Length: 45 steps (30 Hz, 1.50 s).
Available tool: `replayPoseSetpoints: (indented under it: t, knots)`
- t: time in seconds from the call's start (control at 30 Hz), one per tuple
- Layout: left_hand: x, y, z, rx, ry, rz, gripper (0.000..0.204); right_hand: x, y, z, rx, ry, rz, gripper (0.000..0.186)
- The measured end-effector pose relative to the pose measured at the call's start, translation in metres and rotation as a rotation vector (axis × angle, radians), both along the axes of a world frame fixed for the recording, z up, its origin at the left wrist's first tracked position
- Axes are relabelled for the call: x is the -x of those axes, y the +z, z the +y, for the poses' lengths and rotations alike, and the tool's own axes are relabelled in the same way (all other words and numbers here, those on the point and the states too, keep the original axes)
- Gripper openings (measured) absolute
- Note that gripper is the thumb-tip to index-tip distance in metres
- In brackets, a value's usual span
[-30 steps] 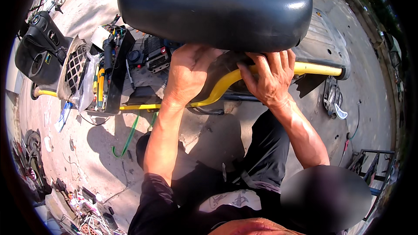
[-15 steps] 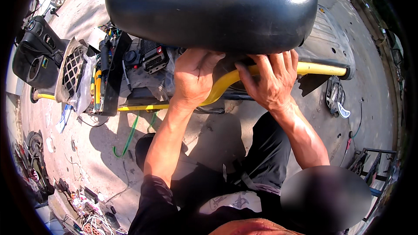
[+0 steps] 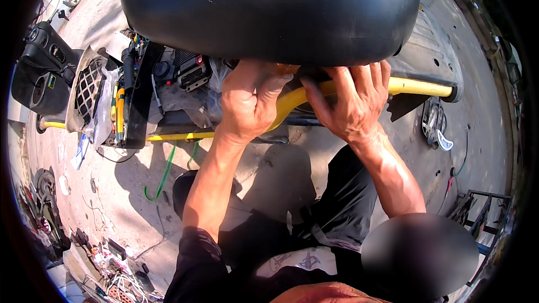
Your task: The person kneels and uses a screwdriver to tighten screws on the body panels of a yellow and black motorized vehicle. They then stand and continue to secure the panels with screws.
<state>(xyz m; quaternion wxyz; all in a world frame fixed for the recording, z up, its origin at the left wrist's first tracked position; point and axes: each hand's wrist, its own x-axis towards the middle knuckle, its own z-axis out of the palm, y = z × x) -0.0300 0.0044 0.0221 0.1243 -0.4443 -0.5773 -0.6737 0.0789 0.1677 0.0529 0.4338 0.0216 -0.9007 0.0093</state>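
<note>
Both hands reach beneath the lower edge of a padded black seat [image 3: 269,14], which fills the top middle of the view. My left hand [image 3: 247,98] is closed, its thumb pressed toward curled fingers whose tips the seat hides. Beside the bend of a yellow tubular frame [image 3: 292,102], my right hand [image 3: 353,101] hooks its fingers up under the seat, with the thumb across the tube. Whatever lies between the fingers of either hand is out of sight. To the left, a dark boxy electrical unit [image 3: 191,70] sits in the frame.
A black tray [image 3: 147,92] holds tools and cables at the left, near a mesh-fronted panel [image 3: 90,90] and a black plastic housing [image 3: 42,73]. A green strap [image 3: 163,177] hangs below. Scattered parts [image 3: 120,269] lie lower left. A metal rack [image 3: 488,213] stands lower right.
The seat looks slightly larger and closer to me. My left thumb has shifted a little to the right beneath it, while my right hand has barely moved.
</note>
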Motion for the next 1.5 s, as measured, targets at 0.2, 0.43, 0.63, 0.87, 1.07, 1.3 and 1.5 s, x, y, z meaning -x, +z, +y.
replayPoseSetpoints:
  t: [0.2, 0.43, 0.63, 0.87, 1.07, 1.3, 1.5]
  knots:
    - [0.006, -0.013, 0.010, 0.037, 0.111, 0.166, 0.040, 0.010, -0.010, 0.012, -0.038, 0.082, 0.175, 0.035]
    - [0.007, -0.013, -0.004, 0.089, 0.311, 0.202, 0.042, 0.044, -0.043, 0.002, 0.158, 0.156, 0.632, 0.018]
    - [0.004, 0.007, 0.007, 0.217, 0.414, 0.209, 0.058, 0.037, -0.046, -0.001, 0.193, 0.139, 0.637, 0.028]
    - [-0.035, 0.004, 0.046, 0.788, 1.127, 0.688, 0.043, 0.020, -0.038, 0.025, 0.096, 0.191, 0.496, 0.022]
    - [-0.020, -0.003, 0.006, 0.410, 0.655, 0.211, 0.041, 0.058, -0.055, -0.010, 0.138, 0.068, 0.722, 0.018]
    - [-0.021, 0.007, -0.014, 0.133, 0.397, 0.124, 0.048, 0.006, -0.008, 0.020, 0.188, 0.297, 0.276, 0.020]
    - [-0.028, -0.004, -0.003, 0.041, 0.287, -0.124, 0.034, 0.002, 0.025, 0.030, 0.154, 0.332, 0.047, 0.030]
